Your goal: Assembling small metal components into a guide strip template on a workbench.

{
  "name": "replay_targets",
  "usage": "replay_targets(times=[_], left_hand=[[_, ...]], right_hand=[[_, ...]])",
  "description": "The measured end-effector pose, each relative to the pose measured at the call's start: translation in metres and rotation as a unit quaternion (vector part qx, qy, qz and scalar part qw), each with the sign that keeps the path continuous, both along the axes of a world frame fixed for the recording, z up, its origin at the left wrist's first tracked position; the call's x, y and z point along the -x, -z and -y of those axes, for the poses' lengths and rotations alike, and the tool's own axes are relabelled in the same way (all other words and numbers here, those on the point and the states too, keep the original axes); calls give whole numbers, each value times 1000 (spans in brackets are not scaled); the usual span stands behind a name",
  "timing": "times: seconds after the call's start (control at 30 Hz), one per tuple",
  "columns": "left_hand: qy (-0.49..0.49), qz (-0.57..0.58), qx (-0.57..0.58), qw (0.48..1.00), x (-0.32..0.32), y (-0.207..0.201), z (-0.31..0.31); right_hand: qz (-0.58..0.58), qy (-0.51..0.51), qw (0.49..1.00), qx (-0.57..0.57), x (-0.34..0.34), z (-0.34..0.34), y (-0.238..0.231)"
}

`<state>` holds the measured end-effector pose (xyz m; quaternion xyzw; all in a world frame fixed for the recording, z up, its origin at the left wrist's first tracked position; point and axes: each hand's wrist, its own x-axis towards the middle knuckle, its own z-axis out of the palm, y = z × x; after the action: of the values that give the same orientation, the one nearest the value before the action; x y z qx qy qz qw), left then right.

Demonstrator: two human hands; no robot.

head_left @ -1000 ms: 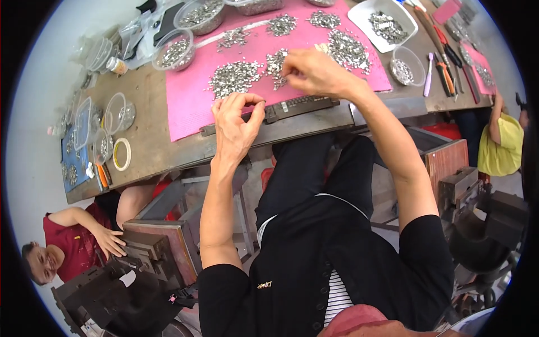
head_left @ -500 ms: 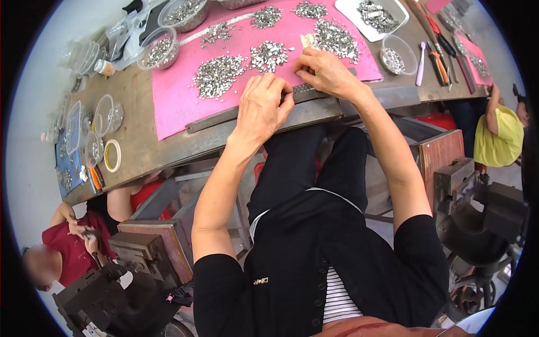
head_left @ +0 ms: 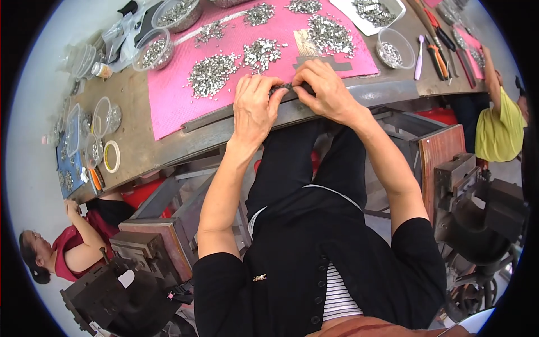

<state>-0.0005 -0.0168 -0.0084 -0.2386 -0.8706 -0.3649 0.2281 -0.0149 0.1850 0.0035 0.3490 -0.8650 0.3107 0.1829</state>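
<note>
My left hand and my right hand come close together over the near edge of a pink mat. The fingers of both are curled round a narrow dark strip, which looks textured and is mostly hidden by them. Left of my left hand, a long grey metal bar lies along the mat's front edge. Just beyond my right hand are a flat grey strip and a tan piece. Heaps of small silvery metal pieces are spread on the mat.
Clear tubs of metal pieces stand at the back left, and a white tray at the back right. A round tub, a purple toothbrush and orange-handled pliers lie rightward. A tape roll is left. Co-workers sit at both sides.
My hands have drawn nearer each other, and the dark strip is now raised between them. The flat grey strip beyond my right hand shows more. The co-worker at left has turned and shifted their arms.
</note>
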Motion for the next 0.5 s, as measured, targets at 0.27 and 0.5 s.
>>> replay_targets(times=[0.27,0.5], left_hand=[[-2,8,-13,1000,1,0,-1],[-78,-16,76,994,1,0,-12]], right_hand=[[-1,1,1000,32,-3,-5,9],[29,117,982,148,-20,-20,18]])
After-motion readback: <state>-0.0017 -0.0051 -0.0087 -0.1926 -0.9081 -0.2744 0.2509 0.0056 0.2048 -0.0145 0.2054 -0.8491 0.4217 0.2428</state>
